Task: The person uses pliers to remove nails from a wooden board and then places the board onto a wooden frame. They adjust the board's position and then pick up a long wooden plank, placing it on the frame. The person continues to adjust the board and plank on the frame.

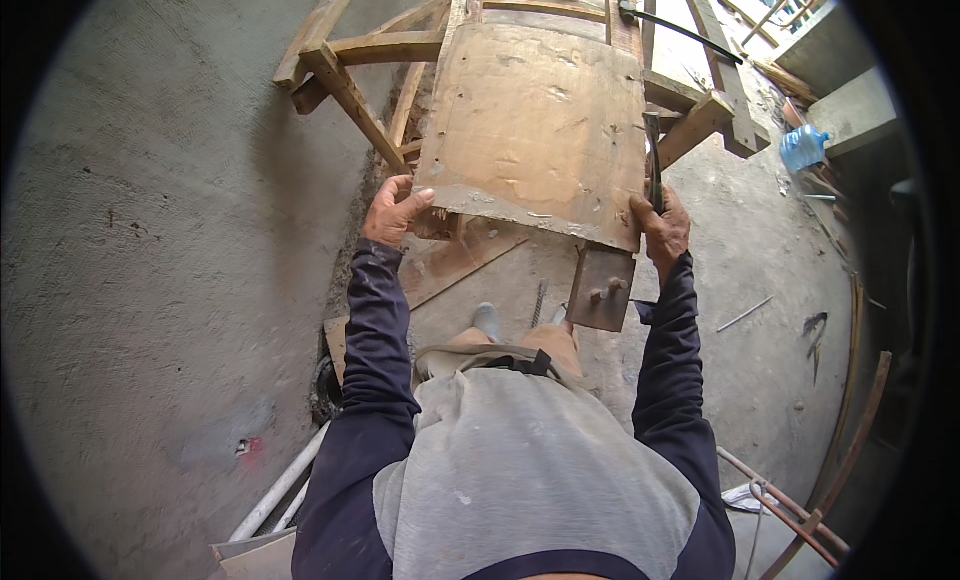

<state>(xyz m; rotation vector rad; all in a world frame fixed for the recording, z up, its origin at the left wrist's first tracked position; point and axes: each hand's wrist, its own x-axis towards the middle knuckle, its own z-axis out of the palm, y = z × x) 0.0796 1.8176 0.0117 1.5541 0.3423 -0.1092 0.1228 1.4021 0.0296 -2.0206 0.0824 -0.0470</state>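
Observation:
A worn plywood board [540,130], its near edge chipped and crusted with grey, lies on a wooden sawhorse-like frame [385,48]. My left hand [392,213] closes on the board's near left corner, thumb on top. At the near right corner, my right hand [664,230] grips the board's edge with its thumb on top. A long dark tool [654,160] stands along that edge, against my right fingers; its kind is unclear, and whether the hand holds it too I cannot tell. Below the board's near right corner, a brown wooden block [602,288] juts toward me.
A hammer [680,28] with a dark handle lies across the frame's far right. A rough cement wall [170,230] rises at left. On the floor at right are a thin rod [744,314] and a dark hand tool [815,338]. A blue water jug [803,148] stands farther right.

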